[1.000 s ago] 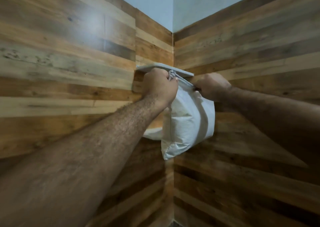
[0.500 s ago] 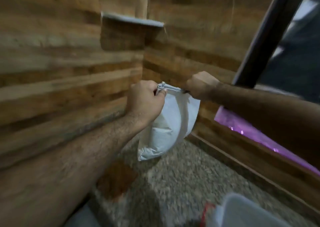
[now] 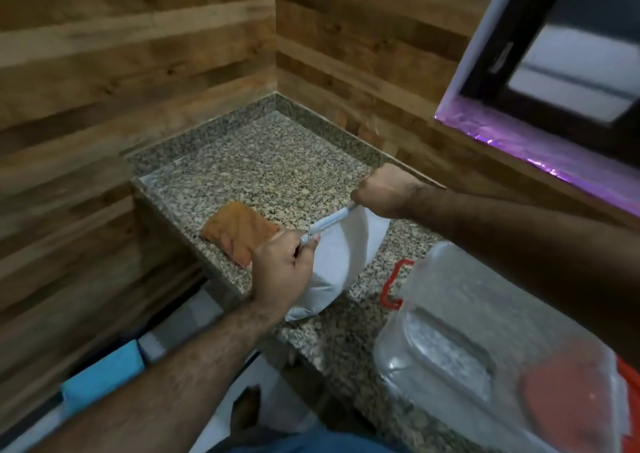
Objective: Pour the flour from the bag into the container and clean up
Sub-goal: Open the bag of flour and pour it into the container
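A white flour bag [image 3: 341,262] hangs low over the speckled granite counter [image 3: 263,168], its zip-strip top stretched between my hands. My left hand [image 3: 282,272] grips the near end of the top edge. My right hand [image 3: 384,189] grips the far end. Whether the bag's bottom touches the counter is hidden by my left wrist. At the lower right stands a clear plastic container [image 3: 485,348] with its lid on and red clasps [image 3: 393,284], just right of the bag.
An orange-brown cloth [image 3: 239,231] lies on the counter left of the bag. Wood-panelled walls close the corner behind. A dark window [image 3: 561,71] with a purple-lit sill is at upper right. The counter's left edge drops to the floor, where a blue item [image 3: 104,376] lies.
My view has swung down from the wall corner to the counter. Both hands brought the bag down from shelf height to just over the counter, beside the container.
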A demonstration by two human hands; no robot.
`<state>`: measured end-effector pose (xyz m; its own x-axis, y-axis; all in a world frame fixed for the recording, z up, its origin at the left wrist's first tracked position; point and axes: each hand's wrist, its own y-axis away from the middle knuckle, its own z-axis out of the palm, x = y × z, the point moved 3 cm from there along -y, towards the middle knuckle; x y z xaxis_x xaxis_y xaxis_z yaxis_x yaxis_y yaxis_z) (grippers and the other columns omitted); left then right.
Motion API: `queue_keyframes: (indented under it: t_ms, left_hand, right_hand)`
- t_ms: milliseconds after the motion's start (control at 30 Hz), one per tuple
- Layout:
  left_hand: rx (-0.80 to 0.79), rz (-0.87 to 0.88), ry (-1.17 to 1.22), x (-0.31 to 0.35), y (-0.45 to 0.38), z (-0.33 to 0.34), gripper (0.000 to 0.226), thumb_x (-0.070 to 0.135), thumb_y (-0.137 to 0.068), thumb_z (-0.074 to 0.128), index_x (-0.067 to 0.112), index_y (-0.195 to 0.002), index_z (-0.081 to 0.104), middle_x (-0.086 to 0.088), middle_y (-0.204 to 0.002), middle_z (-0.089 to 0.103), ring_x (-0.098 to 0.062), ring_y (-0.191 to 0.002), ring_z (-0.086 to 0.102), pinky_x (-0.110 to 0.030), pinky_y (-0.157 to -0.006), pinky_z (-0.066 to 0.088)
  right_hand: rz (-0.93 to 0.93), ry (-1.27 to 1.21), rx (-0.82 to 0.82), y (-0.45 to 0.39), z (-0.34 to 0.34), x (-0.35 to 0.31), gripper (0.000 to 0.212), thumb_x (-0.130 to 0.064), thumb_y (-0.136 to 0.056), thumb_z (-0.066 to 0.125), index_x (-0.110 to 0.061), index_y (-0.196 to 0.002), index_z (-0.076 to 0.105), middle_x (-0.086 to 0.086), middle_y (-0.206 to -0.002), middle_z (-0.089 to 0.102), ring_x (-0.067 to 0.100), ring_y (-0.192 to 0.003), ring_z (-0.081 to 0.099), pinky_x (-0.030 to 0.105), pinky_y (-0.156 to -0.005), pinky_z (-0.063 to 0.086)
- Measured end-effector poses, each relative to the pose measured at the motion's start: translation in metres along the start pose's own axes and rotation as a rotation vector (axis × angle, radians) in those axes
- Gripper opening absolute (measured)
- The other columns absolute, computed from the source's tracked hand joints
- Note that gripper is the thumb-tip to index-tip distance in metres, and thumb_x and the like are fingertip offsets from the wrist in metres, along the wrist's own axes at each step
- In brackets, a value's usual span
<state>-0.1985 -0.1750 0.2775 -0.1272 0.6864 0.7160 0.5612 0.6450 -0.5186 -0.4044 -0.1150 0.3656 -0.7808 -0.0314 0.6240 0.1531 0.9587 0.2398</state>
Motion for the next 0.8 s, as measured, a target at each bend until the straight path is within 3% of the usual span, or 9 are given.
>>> queue_keyframes:
  t_ms: [100,233,400,467,533,600,733,800]
  left_hand:
    - [-0.036,-0.045,-0.039,-0.029,0.020,0.006,0.038,0.026,-0.093,0.077,0.015,-0.064,0.055,0.007,-0.056,0.039,-0.019,-0.050,0.043,-0.029,-0.048,0.032]
    - [-0.158,-0.143,-0.021,-0.052,0.037,0.008,0.026,0.037,-0.090,0.079,0.018,-0.074,0.070,0.007,-0.060,0.057,-0.019,-0.054,0.056,-0.033,-0.048,0.045]
    - [-0.309,-0.280,0.026,-0.057,0.030,-0.008,0.039,0.036,-0.076,0.095,0.023,-0.068,0.060,0.009,-0.062,0.059,-0.008,-0.056,0.052,-0.031,-0.051,0.045]
    - [-0.378,-0.264,0.063,-0.058,0.024,-0.017,0.040,0.044,-0.073,0.094,0.023,-0.066,0.061,0.008,-0.062,0.060,-0.009,-0.057,0.053,-0.036,-0.053,0.048]
    - [-0.416,-0.230,0.116,-0.056,0.021,-0.028,0.030,0.049,-0.074,0.088,0.030,-0.067,0.067,0.010,-0.067,0.067,-0.007,-0.062,0.061,-0.036,-0.057,0.051]
    - [-0.418,-0.170,0.137,-0.051,0.017,-0.039,0.014,0.041,-0.082,0.085,0.032,-0.075,0.076,0.015,-0.074,0.072,-0.002,-0.070,0.067,-0.033,-0.061,0.054]
    - [-0.363,0.020,0.026,-0.037,0.005,-0.056,0.016,0.035,-0.086,0.080,0.020,-0.080,0.082,0.013,-0.075,0.071,-0.001,-0.070,0.066,-0.033,-0.060,0.053]
    - [-0.289,0.010,0.085,-0.034,0.002,-0.062,0.019,0.035,-0.082,0.086,0.017,-0.079,0.080,0.011,-0.075,0.072,-0.004,-0.069,0.068,-0.029,-0.060,0.054]
  right_hand:
    - [-0.016,-0.026,-0.057,0.000,0.009,-0.012,0.020,-0.014,-0.103,0.057,-0.016,-0.113,0.074,0.007,-0.104,0.078,0.030,-0.094,0.075,0.035,-0.067,0.042]
    - [-0.015,-0.097,-0.139,-0.001,0.014,-0.028,0.015,-0.013,-0.103,0.061,-0.013,-0.113,0.072,0.007,-0.104,0.077,0.026,-0.090,0.072,0.033,-0.068,0.041]
    - [0.091,-0.384,-0.062,0.000,0.005,-0.043,0.015,-0.021,-0.096,0.066,-0.021,-0.109,0.073,-0.006,-0.086,0.066,0.016,-0.078,0.062,0.024,-0.056,0.039]
    - [0.048,-0.545,0.011,0.003,-0.008,-0.058,0.022,-0.035,-0.093,0.067,-0.026,-0.111,0.074,-0.010,-0.088,0.070,0.011,-0.078,0.064,0.019,-0.051,0.034]
    - [-0.076,-0.734,0.055,0.007,-0.025,-0.075,0.036,-0.052,-0.090,0.070,-0.029,-0.117,0.075,-0.012,-0.092,0.075,0.006,-0.078,0.066,0.018,-0.056,0.042]
    - [-0.186,-0.822,0.049,0.006,-0.039,-0.091,0.039,-0.061,-0.085,0.074,-0.032,-0.112,0.076,-0.014,-0.089,0.075,0.006,-0.077,0.066,0.023,-0.061,0.049]
    - [-0.178,-0.862,0.074,-0.004,-0.049,-0.110,0.020,-0.045,-0.088,0.078,-0.026,-0.091,0.080,-0.009,-0.076,0.070,0.012,-0.068,0.062,0.027,-0.060,0.043]
    - [-0.116,-0.909,0.063,-0.006,-0.051,-0.107,0.015,-0.037,-0.091,0.077,-0.022,-0.090,0.082,-0.007,-0.073,0.072,0.012,-0.065,0.061,0.027,-0.060,0.045]
